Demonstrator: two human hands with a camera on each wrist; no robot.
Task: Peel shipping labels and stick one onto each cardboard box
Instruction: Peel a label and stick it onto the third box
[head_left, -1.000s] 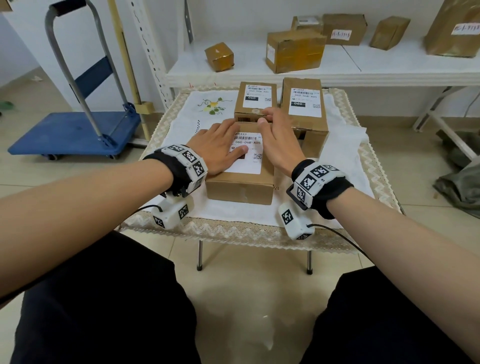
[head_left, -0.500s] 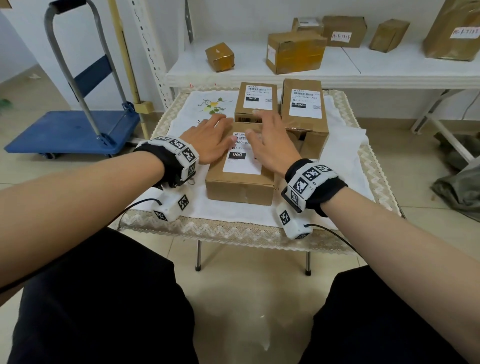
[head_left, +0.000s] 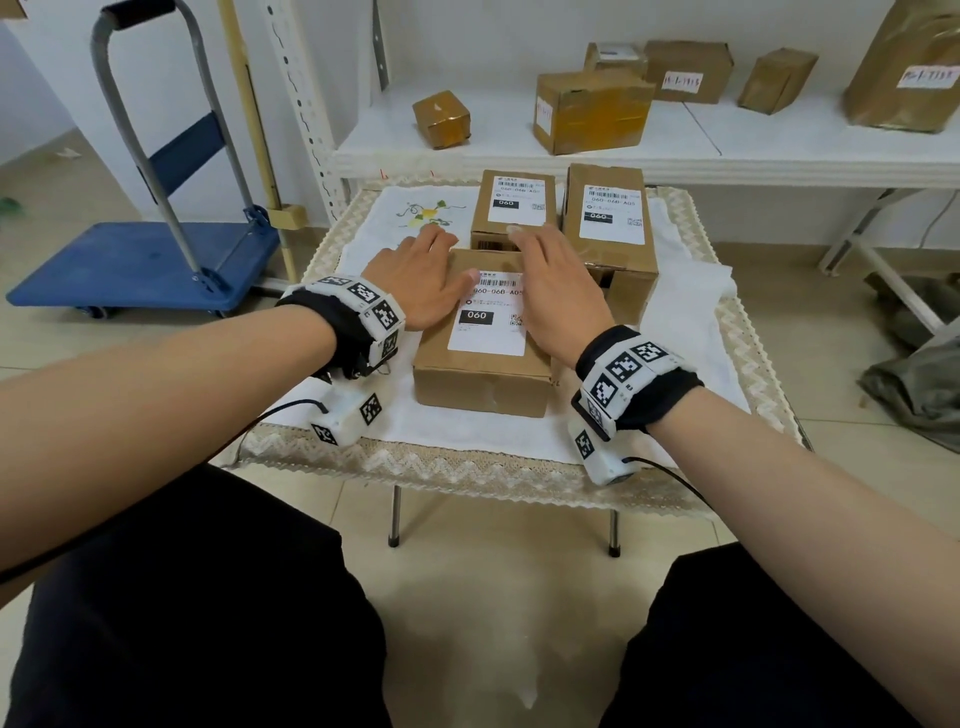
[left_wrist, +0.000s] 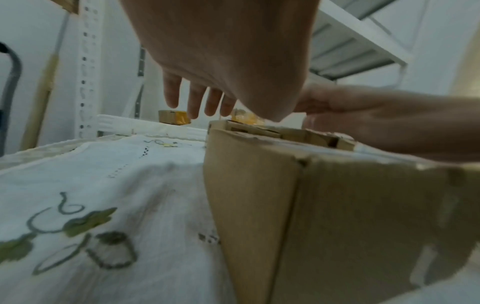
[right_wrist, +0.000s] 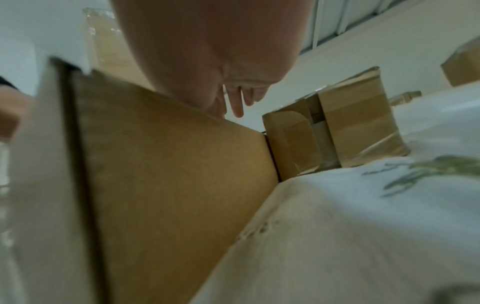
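Observation:
Three cardboard boxes stand on the cloth-covered table (head_left: 519, 436). The near box (head_left: 480, 382) carries a white shipping label (head_left: 485, 322) on its top. My left hand (head_left: 415, 278) lies flat over the box's left top edge, fingers straight. My right hand (head_left: 556, 286) lies flat over the right part of the label, fingers stretched toward the far edge. Behind stand a small labelled box (head_left: 514, 210) and a taller labelled box (head_left: 610, 228). In the left wrist view my left hand (left_wrist: 202, 102) hovers with straight fingers above the near box (left_wrist: 324, 216).
A white shelf (head_left: 623, 150) behind the table holds several brown parcels. A blue platform trolley (head_left: 145, 260) stands on the floor at the left. Grey fabric (head_left: 924, 395) lies on the floor at the right. White cloth shows left of the boxes.
Both hands have slid from the middle of the near box's label toward its far edge and apart, uncovering more of the label. The boxes have not moved.

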